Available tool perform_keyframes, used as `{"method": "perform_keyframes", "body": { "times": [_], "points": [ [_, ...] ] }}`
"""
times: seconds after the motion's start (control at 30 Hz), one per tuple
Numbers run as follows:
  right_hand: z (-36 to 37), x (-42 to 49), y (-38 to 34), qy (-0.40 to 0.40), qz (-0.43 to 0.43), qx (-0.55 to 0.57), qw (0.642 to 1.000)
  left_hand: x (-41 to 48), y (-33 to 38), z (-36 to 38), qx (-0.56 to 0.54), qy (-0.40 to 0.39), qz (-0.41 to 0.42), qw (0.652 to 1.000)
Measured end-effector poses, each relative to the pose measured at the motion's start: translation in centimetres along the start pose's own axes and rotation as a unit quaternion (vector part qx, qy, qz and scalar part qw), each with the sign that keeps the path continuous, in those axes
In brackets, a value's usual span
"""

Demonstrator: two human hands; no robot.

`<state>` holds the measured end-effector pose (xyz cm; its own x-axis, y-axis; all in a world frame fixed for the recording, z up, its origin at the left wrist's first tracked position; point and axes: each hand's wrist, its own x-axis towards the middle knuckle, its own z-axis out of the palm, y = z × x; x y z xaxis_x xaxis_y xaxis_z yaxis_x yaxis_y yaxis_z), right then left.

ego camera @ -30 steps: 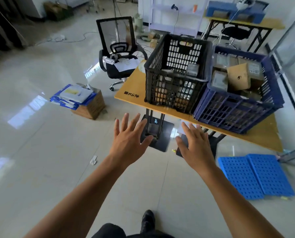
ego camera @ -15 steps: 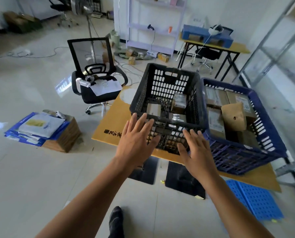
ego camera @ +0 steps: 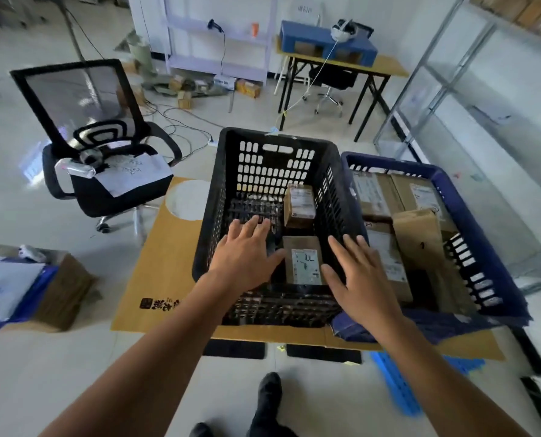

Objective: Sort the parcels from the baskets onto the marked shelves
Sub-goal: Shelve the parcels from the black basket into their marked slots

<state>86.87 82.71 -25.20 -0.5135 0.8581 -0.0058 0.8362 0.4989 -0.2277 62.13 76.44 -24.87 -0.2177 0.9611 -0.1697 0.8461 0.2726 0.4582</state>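
A black basket [ego camera: 274,159] stands on a low wooden table [ego camera: 155,279], with a blue basket [ego camera: 471,216] beside it on the right. Two small cardboard parcels lie in the black basket: a near parcel [ego camera: 304,261] with a white label and a far parcel [ego camera: 299,205]. Several larger parcels [ego camera: 415,238] fill the blue basket. My left hand [ego camera: 244,257] hovers over the black basket just left of the near parcel, fingers straight. My right hand [ego camera: 360,279] hovers just right of it, fingers spread. Neither hand holds anything.
A black mesh office chair [ego camera: 99,159] stands left of the table. A cardboard box with blue folders [ego camera: 26,288] sits on the floor at the left. A metal shelf frame [ego camera: 445,74] rises at the right. A second table [ego camera: 341,64] stands at the back.
I have stepped closer to the table, and both hands have moved forward from in front of the baskets to over the black basket, either side of the near parcel.
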Motion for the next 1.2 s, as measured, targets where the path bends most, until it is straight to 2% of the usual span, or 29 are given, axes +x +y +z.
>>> {"method": "perform_keyframes", "body": {
  "times": [0.13,0.27,0.5,0.6,0.67,0.73,0.83,0.93,0.97,1.13,1.2],
  "points": [
    [1.1,5.6,2.4,-0.015,-0.019,-0.014,1.000,5.6,0.0,1.6,0.043,-0.058,-0.034,0.997],
    [1.2,11.1,4.7,-0.016,-0.010,0.008,1.000,11.4,1.3,3.4,0.053,-0.050,-0.032,0.997],
    [0.7,19.7,8.3,-0.035,0.008,-0.014,0.999,23.2,1.8,7.6,0.010,-0.051,-0.083,0.995],
    [1.2,21.3,8.5,-0.025,0.014,-0.014,0.999,27.8,1.8,9.5,-0.067,-0.042,-0.112,0.991],
    [1.7,21.2,8.5,-0.014,0.018,-0.007,1.000,30.2,1.8,11.0,-0.156,-0.062,-0.155,0.973],
    [2.0,20.9,8.8,-0.023,0.019,-0.004,1.000,31.8,1.8,12.6,-0.251,-0.064,-0.200,0.945],
    [1.9,20.8,9.0,-0.044,0.017,-0.011,0.999,32.6,2.0,14.4,-0.383,-0.023,-0.245,0.890],
    [1.8,20.9,8.7,-0.038,0.017,-0.003,0.999,32.4,1.7,15.7,-0.505,0.002,-0.246,0.827],
    [1.8,20.9,8.6,-0.035,0.018,0.003,0.999,32.3,1.6,15.9,-0.524,0.002,-0.239,0.817],
    [2.1,21.0,8.7,-0.022,0.019,0.012,1.000,31.6,1.6,15.6,-0.537,0.001,-0.203,0.819],
    [2.0,20.9,8.5,-0.019,0.021,0.018,0.999,31.2,1.7,14.9,-0.512,0.000,-0.181,0.840]
  ]
}}
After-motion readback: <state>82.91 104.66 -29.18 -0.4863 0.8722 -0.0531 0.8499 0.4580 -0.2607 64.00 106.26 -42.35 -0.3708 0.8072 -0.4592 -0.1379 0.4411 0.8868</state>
